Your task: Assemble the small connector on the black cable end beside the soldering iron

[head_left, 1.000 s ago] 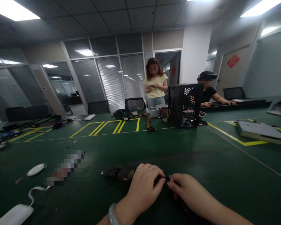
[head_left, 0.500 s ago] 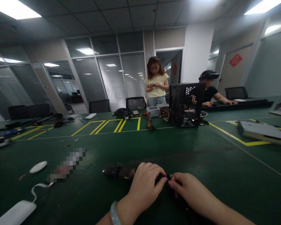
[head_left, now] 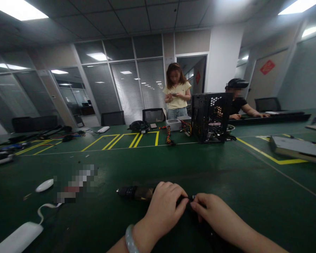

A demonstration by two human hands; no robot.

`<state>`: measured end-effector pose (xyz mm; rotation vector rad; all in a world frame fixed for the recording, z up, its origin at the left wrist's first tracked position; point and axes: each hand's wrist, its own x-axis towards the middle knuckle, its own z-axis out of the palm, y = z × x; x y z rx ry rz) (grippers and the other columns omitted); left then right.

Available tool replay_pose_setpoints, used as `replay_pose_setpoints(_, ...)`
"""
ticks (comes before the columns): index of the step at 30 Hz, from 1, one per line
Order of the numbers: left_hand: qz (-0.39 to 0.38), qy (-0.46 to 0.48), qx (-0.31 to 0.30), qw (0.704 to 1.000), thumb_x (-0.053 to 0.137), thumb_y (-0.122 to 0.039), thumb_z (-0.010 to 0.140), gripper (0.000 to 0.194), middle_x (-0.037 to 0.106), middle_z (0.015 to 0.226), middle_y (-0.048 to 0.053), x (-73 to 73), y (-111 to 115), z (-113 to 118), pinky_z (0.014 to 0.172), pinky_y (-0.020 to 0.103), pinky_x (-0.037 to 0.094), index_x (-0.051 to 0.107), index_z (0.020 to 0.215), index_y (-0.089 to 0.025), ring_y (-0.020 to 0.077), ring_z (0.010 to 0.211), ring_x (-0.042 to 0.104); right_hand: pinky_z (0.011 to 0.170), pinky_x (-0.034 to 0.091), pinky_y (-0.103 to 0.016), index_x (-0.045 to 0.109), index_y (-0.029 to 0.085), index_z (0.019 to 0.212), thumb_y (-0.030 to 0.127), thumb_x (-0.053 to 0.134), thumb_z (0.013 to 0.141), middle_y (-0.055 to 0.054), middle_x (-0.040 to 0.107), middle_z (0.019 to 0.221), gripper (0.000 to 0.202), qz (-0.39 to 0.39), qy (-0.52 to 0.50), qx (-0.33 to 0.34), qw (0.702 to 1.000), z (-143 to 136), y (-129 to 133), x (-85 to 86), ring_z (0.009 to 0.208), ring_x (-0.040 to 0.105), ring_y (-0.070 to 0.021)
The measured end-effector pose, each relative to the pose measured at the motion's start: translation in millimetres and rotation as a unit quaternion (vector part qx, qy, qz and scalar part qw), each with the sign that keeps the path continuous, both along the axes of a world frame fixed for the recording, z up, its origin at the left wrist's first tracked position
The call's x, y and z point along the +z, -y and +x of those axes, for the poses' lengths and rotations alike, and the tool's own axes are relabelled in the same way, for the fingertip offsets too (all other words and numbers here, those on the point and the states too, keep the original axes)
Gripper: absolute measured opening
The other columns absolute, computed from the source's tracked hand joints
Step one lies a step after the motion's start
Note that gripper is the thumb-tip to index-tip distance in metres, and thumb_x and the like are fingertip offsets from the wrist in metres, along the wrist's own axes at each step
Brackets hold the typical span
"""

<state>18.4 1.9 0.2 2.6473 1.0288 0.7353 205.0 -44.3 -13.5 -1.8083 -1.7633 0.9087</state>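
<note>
Holding dark cylindrical tool [head_left: 140, 193] in curled left hand [head_left: 164, 203], at lower centre of frame, with its tip out toward the left, pinching small dark piece [head_left: 192, 198] in right hand [head_left: 212, 211], just beside

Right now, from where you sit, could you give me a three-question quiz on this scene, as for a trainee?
1. Multiple choice: the left hand is on A) a chair, B) the dark tool, C) a door.
2. True or false: the black computer case stands farther off than the dark tool.
3. Fill in: the bracelet is around the ____ wrist.

Key: 1. B; 2. true; 3. left
</note>
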Motion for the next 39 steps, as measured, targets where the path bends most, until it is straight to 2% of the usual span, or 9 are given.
replay_pose_setpoints(6, 0.005, 0.002, -0.025, 1.000, 0.055, -0.026, 0.089, 0.015, 0.067, 0.098, -0.001, 2.7, 1.3, -1.7, 0.083, 0.036, 0.035, 0.063, 0.102, -0.026, 0.0193, 0.092, 0.057, 0.052, 0.034, -0.021, 0.063, 0.019, 0.075, 0.036, 0.046, 0.092, 0.000, 0.069, 0.066, 0.028, 0.005, 0.001, -0.001, 1.000, 0.9, 0.2, -0.2, 0.058, 0.061, -0.0121)
replay_pose_setpoints(9, 0.005, -0.001, -0.033, 0.999, 0.053, -0.025, 0.090, 0.014, 0.067, 0.096, 0.000, 4.5, 2.0, -2.5, 0.083, 0.036, 0.036, 0.064, 0.099, -0.025, 0.0191, 0.091, 0.057, 0.052, 0.035, -0.021, 0.063, 0.019, 0.075, 0.036, 0.047, 0.091, 0.000, 0.069, 0.066, 0.029, 0.003, 0.004, -0.002, 1.000, 0.4, 0.5, 0.8, 0.058, 0.061, -0.0123)
replay_pose_setpoints(16, 0.017, -0.010, -0.006, 1.000, 0.055, -0.029, 0.090, 0.011, 0.066, 0.092, 0.000, 2.5, 1.4, -0.5, 0.081, 0.036, 0.036, 0.063, 0.093, -0.023, 0.0187, 0.088, 0.057, 0.051, 0.035, -0.021, 0.062, 0.020, 0.076, 0.036, 0.046, 0.092, 0.000, 0.069, 0.067, 0.028, 0.002, 0.002, 0.001, 1.000, -0.1, 1.3, 1.1, 0.058, 0.062, -0.0127)
replay_pose_setpoints(21, 0.019, -0.013, -0.002, 1.000, 0.053, -0.032, 0.090, 0.015, 0.066, 0.090, 0.002, 1.2, 1.7, 0.4, 0.080, 0.036, 0.037, 0.063, 0.091, -0.022, 0.0203, 0.087, 0.057, 0.052, 0.036, -0.021, 0.062, 0.020, 0.075, 0.037, 0.046, 0.092, 0.000, 0.069, 0.065, 0.029, 0.006, 0.007, 0.003, 1.000, 1.3, 0.6, -1.7, 0.058, 0.062, -0.0127)
replay_pose_setpoints(28, 0.021, -0.012, -0.022, 0.999, 0.054, -0.024, 0.087, 0.017, 0.067, 0.097, 0.001, 2.4, 1.7, -0.5, 0.082, 0.037, 0.037, 0.063, 0.102, -0.024, 0.0200, 0.091, 0.057, 0.053, 0.035, -0.022, 0.063, 0.019, 0.076, 0.036, 0.046, 0.092, 0.000, 0.068, 0.066, 0.029, 0.006, 0.010, 0.011, 1.000, 1.9, 1.5, 1.1, 0.058, 0.061, -0.0122)
replay_pose_setpoints(34, 0.022, -0.020, -0.039, 0.999, 0.049, -0.026, 0.091, 0.017, 0.067, 0.096, 0.003, -0.2, -1.6, -0.1, 0.082, 0.037, 0.039, 0.064, 0.098, -0.023, 0.0201, 0.090, 0.058, 0.054, 0.036, -0.021, 0.065, 0.019, 0.079, 0.037, 0.047, 0.092, 0.001, 0.069, 0.068, 0.029, 0.009, 0.014, 0.016, 1.000, 3.4, 3.5, 3.8, 0.060, 0.061, -0.0118)
replay_pose_setpoints(39, 0.021, -0.022, -0.034, 0.999, 0.051, -0.022, 0.087, 0.019, 0.067, 0.099, 0.002, 1.1, -1.6, -0.1, 0.082, 0.038, 0.039, 0.063, 0.102, -0.024, 0.0208, 0.091, 0.058, 0.054, 0.036, -0.021, 0.065, 0.019, 0.078, 0.038, 0.046, 0.092, 0.001, 0.069, 0.069, 0.030, 0.003, 0.016, 0.016, 1.000, 3.9, 2.9, 3.2, 0.060, 0.061, -0.0116)
